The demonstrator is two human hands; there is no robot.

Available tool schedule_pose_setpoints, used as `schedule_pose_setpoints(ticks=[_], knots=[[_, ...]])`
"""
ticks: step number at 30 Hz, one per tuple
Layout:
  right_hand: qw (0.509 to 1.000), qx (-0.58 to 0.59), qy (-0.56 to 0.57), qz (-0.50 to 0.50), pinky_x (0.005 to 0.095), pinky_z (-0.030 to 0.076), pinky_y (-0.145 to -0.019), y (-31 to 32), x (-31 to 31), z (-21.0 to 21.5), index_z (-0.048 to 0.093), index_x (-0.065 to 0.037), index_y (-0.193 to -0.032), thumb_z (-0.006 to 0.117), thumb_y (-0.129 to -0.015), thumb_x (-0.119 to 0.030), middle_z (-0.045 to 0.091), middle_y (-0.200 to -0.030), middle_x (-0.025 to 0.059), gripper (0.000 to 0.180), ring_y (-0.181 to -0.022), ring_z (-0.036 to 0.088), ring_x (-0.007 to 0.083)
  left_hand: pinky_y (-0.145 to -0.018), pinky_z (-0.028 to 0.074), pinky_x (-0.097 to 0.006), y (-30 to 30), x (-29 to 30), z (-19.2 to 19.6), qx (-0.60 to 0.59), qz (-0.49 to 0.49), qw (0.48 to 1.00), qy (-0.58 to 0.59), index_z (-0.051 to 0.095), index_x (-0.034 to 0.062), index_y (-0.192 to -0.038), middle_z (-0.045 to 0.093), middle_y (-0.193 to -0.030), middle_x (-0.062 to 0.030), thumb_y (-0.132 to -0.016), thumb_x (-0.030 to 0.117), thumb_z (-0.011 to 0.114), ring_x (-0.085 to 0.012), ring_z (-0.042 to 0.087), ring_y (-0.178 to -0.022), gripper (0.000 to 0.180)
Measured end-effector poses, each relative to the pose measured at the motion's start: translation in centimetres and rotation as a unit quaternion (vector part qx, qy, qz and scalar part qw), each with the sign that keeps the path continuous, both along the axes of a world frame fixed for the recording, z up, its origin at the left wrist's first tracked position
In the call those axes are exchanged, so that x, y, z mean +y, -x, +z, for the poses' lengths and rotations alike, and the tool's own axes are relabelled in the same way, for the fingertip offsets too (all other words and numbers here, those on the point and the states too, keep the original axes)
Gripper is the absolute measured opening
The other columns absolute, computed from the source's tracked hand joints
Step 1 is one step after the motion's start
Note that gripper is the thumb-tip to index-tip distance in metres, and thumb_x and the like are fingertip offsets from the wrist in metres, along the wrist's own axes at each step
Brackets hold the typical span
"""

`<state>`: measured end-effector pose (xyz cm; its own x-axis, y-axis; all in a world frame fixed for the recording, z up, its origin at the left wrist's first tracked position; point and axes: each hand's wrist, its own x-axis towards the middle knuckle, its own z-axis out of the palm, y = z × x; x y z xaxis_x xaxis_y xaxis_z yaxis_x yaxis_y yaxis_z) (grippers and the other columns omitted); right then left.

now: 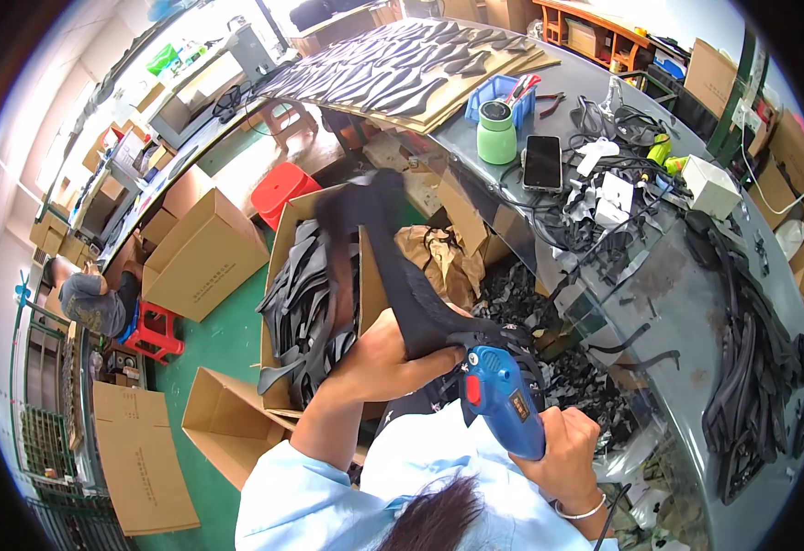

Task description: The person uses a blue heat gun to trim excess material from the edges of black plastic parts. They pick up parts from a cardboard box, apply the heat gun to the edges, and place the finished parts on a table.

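My left hand (382,360) is closed round a long black strip of fabric-like material (402,289), whose upper end is blurred and rises above the box. In my right hand (562,456) is a blue handheld power tool (510,409) with a red button on its side. Its working end is against or very near the black material beside my left fingertips; the exact contact is hidden. Left of the strip, an open cardboard box (278,262) holds many similar black strips (305,294). Black scraps (595,404) lie in a heap beside and below the tool.
A grey table (663,321) on the right carries a phone (543,163), a green jar (496,133), pliers (551,105), tangled cords and black strips (751,367). Black pieces cover a board (402,73) behind. Cardboard boxes (207,253), a red stool (284,191) and a seated person (94,298) are left.
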<state>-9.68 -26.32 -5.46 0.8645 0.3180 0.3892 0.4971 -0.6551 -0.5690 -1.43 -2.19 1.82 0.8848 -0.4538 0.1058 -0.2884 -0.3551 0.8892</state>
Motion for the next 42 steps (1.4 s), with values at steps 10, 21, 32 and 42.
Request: schedule_pose_setpoints(ticks=[10,21,32,42], knots=[[0.991,0.064,-0.108,0.054,0.0329,0.042,-0.047,0.0,0.8,0.5,0.047,-0.005,-0.068,0.08,-0.058,-0.02,0.05,-0.054,0.008,0.038,-0.047,0.053,0.0251,-0.083,0.048,-0.036,0.1,-1.2,-4.1,-0.24,0.011,0.97,-0.042,0.062,-0.0004,-0.107,0.064,-0.109,-0.0109,-0.071,0.001,0.064,-0.0282,0.061,-0.095,0.036],[0.977,0.088,-0.173,0.089,0.0307,0.043,-0.047,0.0,1.4,1.8,0.046,-0.003,-0.07,0.082,-0.06,-0.02,0.05,-0.057,0.0073,0.041,-0.046,0.054,0.0222,-0.076,0.047,-0.033,0.7,-3.3,-6.3,-0.17,0.082,0.98,-0.058,0.061,0.0051,-0.107,0.058,-0.094,-0.0101,-0.081,0.009,0.061,-0.0256,0.059,-0.088,0.027],[0.978,0.064,-0.178,0.083,0.0307,0.042,-0.047,0.2,1.2,2.7,0.046,-0.003,-0.072,0.083,-0.058,-0.019,0.05,-0.059,0.008,0.042,-0.048,0.053,0.0228,-0.08,0.046,-0.034,1.8,-3.3,-9.4,-0.053,-0.025,0.998,0.017,0.058,0.0006,-0.105,0.06,-0.095,-0.0117,-0.081,0.011,0.062,-0.0246,0.057,-0.089,0.026],[0.978,0.068,-0.196,0.031,0.0373,0.046,-0.052,-0.7,1.7,1.6,0.051,-0.003,-0.082,0.08,-0.054,-0.012,0.055,-0.066,0.0115,0.041,-0.056,0.057,0.0288,-0.098,0.037,-0.035,4.3,-4.8,-7.1,0.294,-0.047,0.833,0.466,0.036,0.0051,-0.127,0.048,-0.121,-0.0088,-0.072,0.028,0.072,-0.0191,0.046,-0.116,0.069]])
